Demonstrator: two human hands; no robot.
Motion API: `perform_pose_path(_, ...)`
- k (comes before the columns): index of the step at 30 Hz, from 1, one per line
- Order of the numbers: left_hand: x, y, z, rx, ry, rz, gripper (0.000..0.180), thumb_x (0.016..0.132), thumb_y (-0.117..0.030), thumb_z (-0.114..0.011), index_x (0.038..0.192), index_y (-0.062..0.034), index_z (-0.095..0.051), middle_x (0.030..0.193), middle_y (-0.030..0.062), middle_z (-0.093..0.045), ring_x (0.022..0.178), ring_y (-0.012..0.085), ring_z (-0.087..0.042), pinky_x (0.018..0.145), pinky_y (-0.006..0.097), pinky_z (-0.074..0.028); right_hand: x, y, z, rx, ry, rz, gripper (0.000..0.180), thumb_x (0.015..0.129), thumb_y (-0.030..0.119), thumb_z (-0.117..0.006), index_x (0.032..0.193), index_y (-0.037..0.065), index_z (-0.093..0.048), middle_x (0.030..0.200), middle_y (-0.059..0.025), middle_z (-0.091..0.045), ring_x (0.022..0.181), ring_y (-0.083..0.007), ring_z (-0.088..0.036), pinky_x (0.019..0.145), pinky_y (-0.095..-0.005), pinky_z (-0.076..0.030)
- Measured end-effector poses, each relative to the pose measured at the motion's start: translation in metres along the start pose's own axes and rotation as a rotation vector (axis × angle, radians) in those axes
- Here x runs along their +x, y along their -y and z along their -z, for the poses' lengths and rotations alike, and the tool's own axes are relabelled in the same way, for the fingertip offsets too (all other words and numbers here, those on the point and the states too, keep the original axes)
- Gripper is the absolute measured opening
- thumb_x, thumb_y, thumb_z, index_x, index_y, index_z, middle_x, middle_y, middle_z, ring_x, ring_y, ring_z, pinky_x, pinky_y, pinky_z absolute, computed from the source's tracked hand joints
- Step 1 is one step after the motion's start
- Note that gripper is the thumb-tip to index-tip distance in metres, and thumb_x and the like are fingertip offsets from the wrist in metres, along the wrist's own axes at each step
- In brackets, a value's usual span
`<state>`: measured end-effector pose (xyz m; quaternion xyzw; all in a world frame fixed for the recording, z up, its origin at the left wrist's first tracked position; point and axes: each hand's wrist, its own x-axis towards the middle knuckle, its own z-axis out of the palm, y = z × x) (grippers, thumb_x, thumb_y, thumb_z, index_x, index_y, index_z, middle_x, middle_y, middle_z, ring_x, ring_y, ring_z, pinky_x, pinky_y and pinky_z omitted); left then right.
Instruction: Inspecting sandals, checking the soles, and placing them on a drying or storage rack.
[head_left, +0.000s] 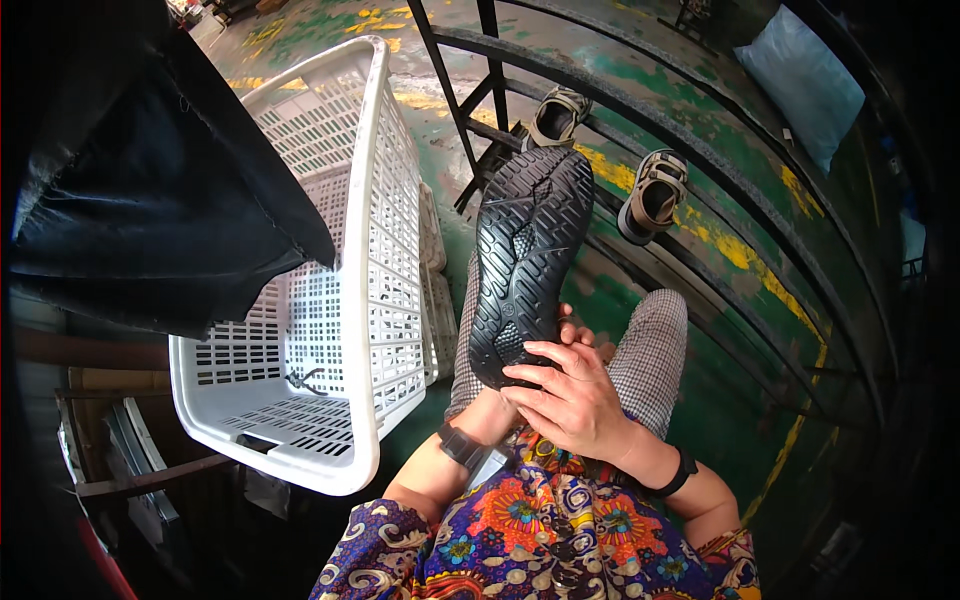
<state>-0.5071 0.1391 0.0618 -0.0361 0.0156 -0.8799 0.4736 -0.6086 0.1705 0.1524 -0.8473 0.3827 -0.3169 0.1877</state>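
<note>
A black shoe is held up before my lap, its treaded sole facing me and its toe pointing away. Its upper is hidden behind the sole. My left hand reaches under the heel end and supports the shoe from behind; most of that hand is covered, with a few fingertips showing past the sole's right edge. My right hand is closed over the right side of the heel, its fingers lying across the sole's edge. Beyond the toe, a beige-and-brown sandal-like shoe sits on a black metal rack.
A second sandal-like shoe stands on the rack's bars. To my left, a white plastic basket lies tilted, with a small dark strip inside. Black sheet material hangs over it. A pale plastic bag is at the far right.
</note>
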Motion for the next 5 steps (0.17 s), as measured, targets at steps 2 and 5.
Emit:
perform_pose_path(2,0.003,-0.006,0.005,0.091,-0.041,0.034,0.036,0.096,-0.034,-0.044,0.121,-0.0089,-0.049,0.096,0.0081,-0.059,0.101,0.0300,-0.050,0.093,0.044,-0.043,0.000,-0.002,0.001,-0.024,-0.047,0.005,0.034,0.070,0.013,-0.072,0.104,0.013,-0.066,0.115,0.0006,-0.061,0.117,-0.0252,-0.050,0.094,-0.0407,-0.038)
perform_pose_path(5,0.017,-0.014,-0.003,0.011,-0.180,0.141,0.035,0.098,-0.030,-0.043,0.124,-0.0075,-0.049,0.108,0.0131,-0.060,0.095,0.0335,-0.058,0.087,0.043,-0.050,-0.001,-0.003,0.012,0.051,-0.121,-0.155,0.043,0.069,0.012,-0.074,0.110,0.010,-0.063,0.116,-0.0031,-0.061,0.116,-0.0271,-0.050,0.097,-0.0415,-0.038)
